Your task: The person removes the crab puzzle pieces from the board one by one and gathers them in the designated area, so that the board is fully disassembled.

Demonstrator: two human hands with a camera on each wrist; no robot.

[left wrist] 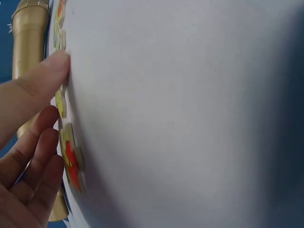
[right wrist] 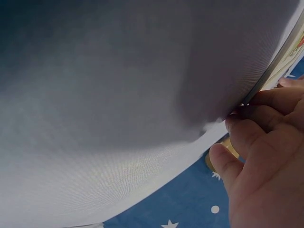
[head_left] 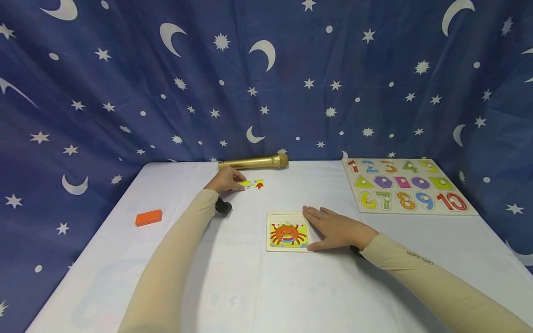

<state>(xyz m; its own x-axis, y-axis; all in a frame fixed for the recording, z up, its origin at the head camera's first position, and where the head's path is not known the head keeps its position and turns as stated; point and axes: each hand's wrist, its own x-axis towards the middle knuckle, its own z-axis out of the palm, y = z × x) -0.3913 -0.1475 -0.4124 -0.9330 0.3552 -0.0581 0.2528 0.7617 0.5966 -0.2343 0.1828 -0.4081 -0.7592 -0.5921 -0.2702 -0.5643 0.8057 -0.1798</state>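
At the back of the table, my left hand [head_left: 226,179] pinches a yellow puzzle piece [left wrist: 61,103] between thumb and fingers, low at the cloth. A piece with red on it [head_left: 259,184] lies just right of it. Another red-and-yellow piece [left wrist: 71,159] shows by the lower fingers in the left wrist view. Nearer the front, my right hand [head_left: 335,229] holds the right side of a square wooden puzzle board [head_left: 287,249], thumb at the lower corner and fingers at the upper. An orange crab picture [head_left: 287,232] fills its lower part; a pale strip shows along the top.
A gold microphone [head_left: 254,162] lies behind my left hand along the back edge. To the left is an orange block [head_left: 149,217]. A number-and-shape board [head_left: 410,187] lies at the back right. A blue curtain [head_left: 266,83] with moons and stars hangs behind the white-covered table.
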